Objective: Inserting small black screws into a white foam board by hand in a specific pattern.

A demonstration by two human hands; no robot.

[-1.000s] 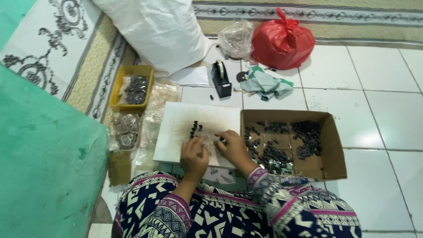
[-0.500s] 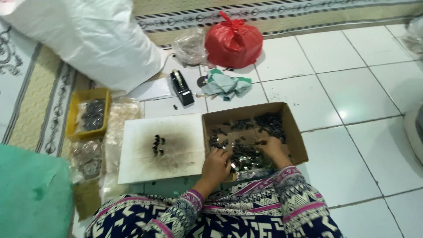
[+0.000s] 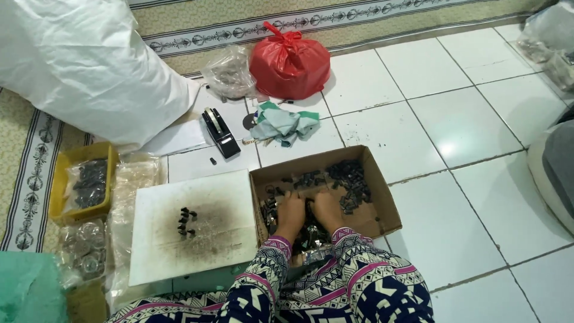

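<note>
Both your hands are down in the cardboard box (image 3: 382, 206), side by side and nearly touching: left hand (image 3: 291, 213) and right hand (image 3: 327, 209) lie flat on the small black parts (image 3: 350, 179) (whether either grips any, you cannot tell). A few parts sit on the white board (image 3: 197, 239) just beside.

Even, soft indoor light; no hard shadows.
A bright glare patch sits on the glossy white floor tiles (image 3: 445, 146) at right; the crumpled red plastic bag (image 3: 289, 60) shows small highlights. Focus is fairly sharp throughout, with mild softness and compression smear towards the frame edges.
</note>
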